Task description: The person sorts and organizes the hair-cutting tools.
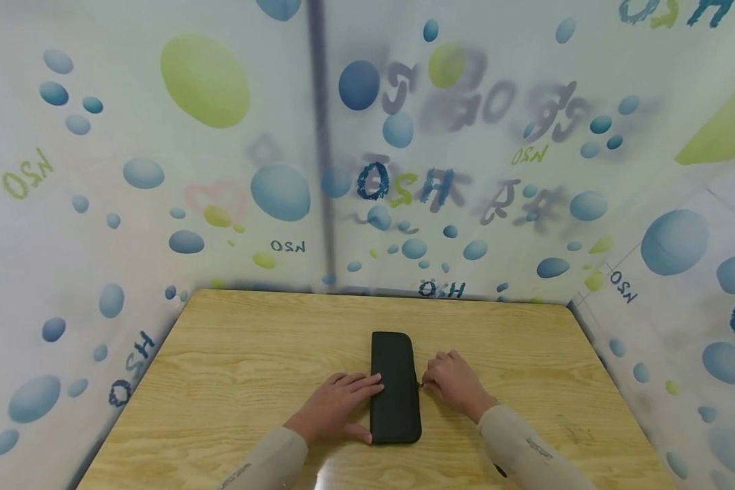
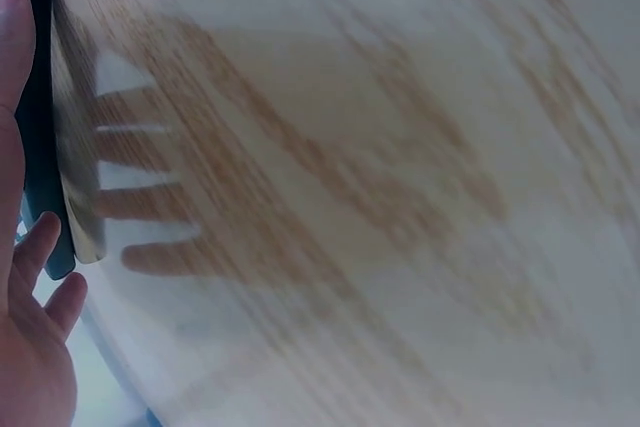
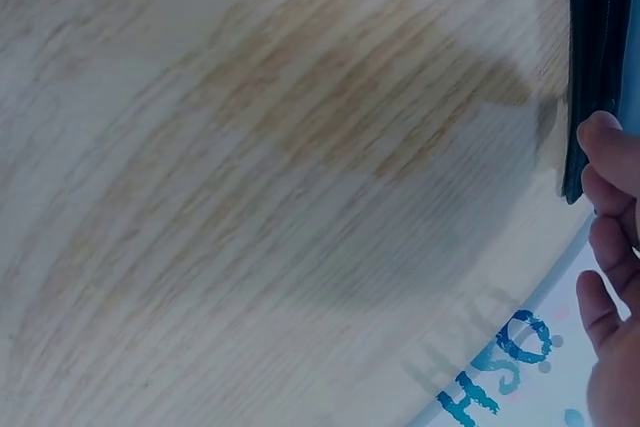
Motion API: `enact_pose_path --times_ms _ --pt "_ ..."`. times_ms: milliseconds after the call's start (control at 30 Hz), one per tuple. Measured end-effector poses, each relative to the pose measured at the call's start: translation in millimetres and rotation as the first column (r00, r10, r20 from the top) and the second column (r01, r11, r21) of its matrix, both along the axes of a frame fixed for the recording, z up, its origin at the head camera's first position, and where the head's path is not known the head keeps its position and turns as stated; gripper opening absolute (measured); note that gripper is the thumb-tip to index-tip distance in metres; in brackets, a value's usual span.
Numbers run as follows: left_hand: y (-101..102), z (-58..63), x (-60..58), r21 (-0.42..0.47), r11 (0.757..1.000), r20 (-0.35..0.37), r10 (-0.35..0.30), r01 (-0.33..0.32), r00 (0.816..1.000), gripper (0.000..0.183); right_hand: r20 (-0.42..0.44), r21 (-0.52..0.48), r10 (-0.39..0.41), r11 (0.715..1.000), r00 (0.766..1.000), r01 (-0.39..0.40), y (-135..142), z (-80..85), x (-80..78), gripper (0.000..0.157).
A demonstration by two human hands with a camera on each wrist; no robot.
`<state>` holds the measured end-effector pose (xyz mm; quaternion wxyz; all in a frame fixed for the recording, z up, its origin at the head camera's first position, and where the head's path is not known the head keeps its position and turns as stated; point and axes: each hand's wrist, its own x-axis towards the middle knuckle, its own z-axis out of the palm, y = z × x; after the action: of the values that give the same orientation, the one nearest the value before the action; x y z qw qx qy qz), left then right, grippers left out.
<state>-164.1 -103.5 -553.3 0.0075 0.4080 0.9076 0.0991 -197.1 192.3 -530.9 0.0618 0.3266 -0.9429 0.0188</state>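
A slim black zippered case (image 1: 395, 389) lies flat on the wooden table, its long side pointing away from me. My left hand (image 1: 333, 408) rests on its left edge, fingertips on top and thumb near the lower left corner. On the other side, my right hand (image 1: 456, 382) pinches a small zipper pull (image 1: 420, 386) about halfway along the case's right edge. The right wrist view shows the thumb and index finger together by the case's side (image 3: 598, 37). In the left wrist view, the case (image 2: 38, 147) is only partly seen beside the fingers.
The light wood table (image 1: 251, 340) extends around the case on all sides. White walls (image 1: 220, 156) printed with blue and green bubbles and lettering stand close behind the table and along both sides.
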Motion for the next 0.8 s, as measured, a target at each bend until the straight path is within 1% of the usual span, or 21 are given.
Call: enact_pose_path --times_ms 200,400,533,700,800 --pt "0.1 -2.7 -0.9 -0.006 1.000 0.011 0.005 -0.005 1.000 0.087 0.024 -0.012 0.048 0.999 0.999 -0.048 2.3 0.3 4.7 0.006" --pt "-0.4 -2.0 0.3 0.010 1.000 0.037 0.011 -0.012 0.999 0.087 0.066 -0.015 0.084 0.996 0.994 -0.083 3.3 2.7 9.5 0.006" --pt "-0.2 -1.8 1.5 0.030 0.999 0.052 0.022 -0.023 0.998 0.087 0.061 -0.020 0.082 0.997 0.995 -0.081 3.2 2.0 10.7 0.007" --pt "1.9 -4.4 1.9 0.042 0.999 0.008 0.035 -0.035 0.999 0.088 0.031 -0.023 0.053 0.998 0.998 -0.053 1.5 1.7 10.1 0.006" --pt "3.5 -4.3 2.3 0.047 0.998 0.010 0.048 -0.049 0.999 0.086 0.018 -0.016 0.030 0.999 0.999 -0.030 -0.6 2.6 8.3 0.006"
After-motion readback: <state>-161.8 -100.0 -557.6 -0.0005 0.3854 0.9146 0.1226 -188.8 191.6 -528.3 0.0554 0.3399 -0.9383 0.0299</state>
